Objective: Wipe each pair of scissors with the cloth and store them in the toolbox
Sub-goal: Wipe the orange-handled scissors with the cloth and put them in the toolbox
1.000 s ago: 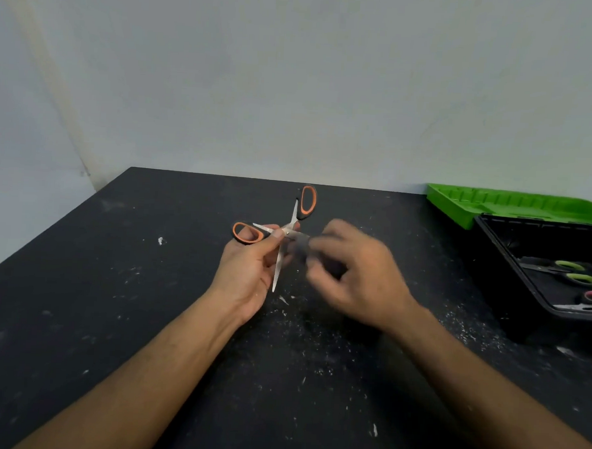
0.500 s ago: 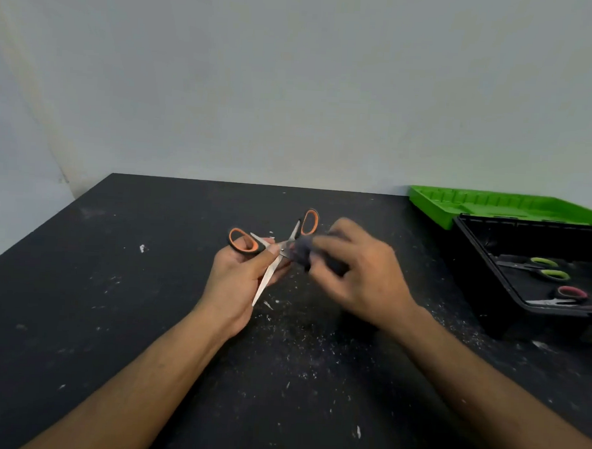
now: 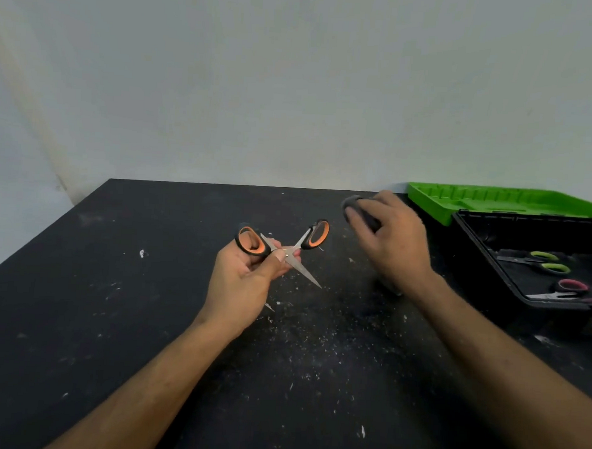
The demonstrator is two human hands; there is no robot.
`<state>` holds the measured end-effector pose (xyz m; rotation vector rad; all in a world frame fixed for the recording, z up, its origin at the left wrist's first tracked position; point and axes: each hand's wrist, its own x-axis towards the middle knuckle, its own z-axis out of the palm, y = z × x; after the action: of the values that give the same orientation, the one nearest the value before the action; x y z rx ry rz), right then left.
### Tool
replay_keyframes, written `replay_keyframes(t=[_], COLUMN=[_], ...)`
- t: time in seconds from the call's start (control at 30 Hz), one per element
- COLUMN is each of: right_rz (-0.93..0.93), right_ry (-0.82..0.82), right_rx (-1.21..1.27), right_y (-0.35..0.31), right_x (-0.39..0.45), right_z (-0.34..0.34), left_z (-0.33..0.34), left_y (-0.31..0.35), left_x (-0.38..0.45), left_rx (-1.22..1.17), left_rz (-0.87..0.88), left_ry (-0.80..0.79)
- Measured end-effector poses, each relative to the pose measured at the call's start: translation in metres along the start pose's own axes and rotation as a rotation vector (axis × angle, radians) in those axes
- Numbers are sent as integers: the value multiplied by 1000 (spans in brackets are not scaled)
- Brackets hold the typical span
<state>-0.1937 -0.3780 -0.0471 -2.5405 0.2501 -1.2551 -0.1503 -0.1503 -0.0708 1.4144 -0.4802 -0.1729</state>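
My left hand holds the orange-handled scissors at the pivot, above the middle of the black table. Their blades are spread apart, and one blade tip points down to the right. My right hand is raised to the right of the scissors, apart from them, and is closed on a dark grey cloth. The black toolbox stands open at the right edge. Inside lie green-handled scissors and pink-handled scissors.
The green toolbox lid lies open behind the box, against the pale wall. White specks and scraps are scattered over the table in front of my hands. The table's left edge runs diagonally at the far left.
My right hand has lifted the cloth off the scissors and moved up and to the right. The scissors' blades now point down to the right instead of down to the left.
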Motion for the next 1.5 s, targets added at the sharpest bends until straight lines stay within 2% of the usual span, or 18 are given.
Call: replay_keyframes(t=[0.07, 0.13, 0.2, 0.37, 0.5, 0.67, 0.8, 0.9, 1.0, 1.2, 1.3, 1.4, 1.5], right_rz=[-5, -193, -350, -245, -17, -293, -165, -79, -159, -334, -268, -186, -296], right_ry=[62, -42, -180, -146, -33, -189, -118, -84, -124, -166, -112, -4, -101], right_rx=[93, 126, 25, -62, 15, 52, 37, 98, 154, 102, 64, 104, 114], right_y=[-10, -33, -43, -28, -10, -41, -24, -15, -25, -24, -19, -16, -33], right_x=[-9, -26, -36, -18, -6, -31, -14, -9, -22, -30, -25, -21, -42], right_z=[-8, -13, -10, 2, -6, -7, -1, -4, -6, -14, -10, -6, 0], left_z=[0, 2, 4, -1, -3, 3, 2, 2, 1, 4, 3, 4, 6], left_y=[-2, -4, -6, -8, -6, -4, -2, 0, 0, -2, -5, -8, -9], left_x=[4, 4, 1, 1, 1, -3, -4, -4, -6, -6, -4, -1, 2], left_rx=[-1, 43, 154, 296, 395, 474, 541, 530, 540, 510, 496, 336, 131], left_rz=[-17, 9, 55, 124, 173, 275, 324, 335, 348, 348, 315, 215, 90], left_ry=[22, 26, 12, 5, 26, 16, 8, 23, 25, 18, 26, 16, 24])
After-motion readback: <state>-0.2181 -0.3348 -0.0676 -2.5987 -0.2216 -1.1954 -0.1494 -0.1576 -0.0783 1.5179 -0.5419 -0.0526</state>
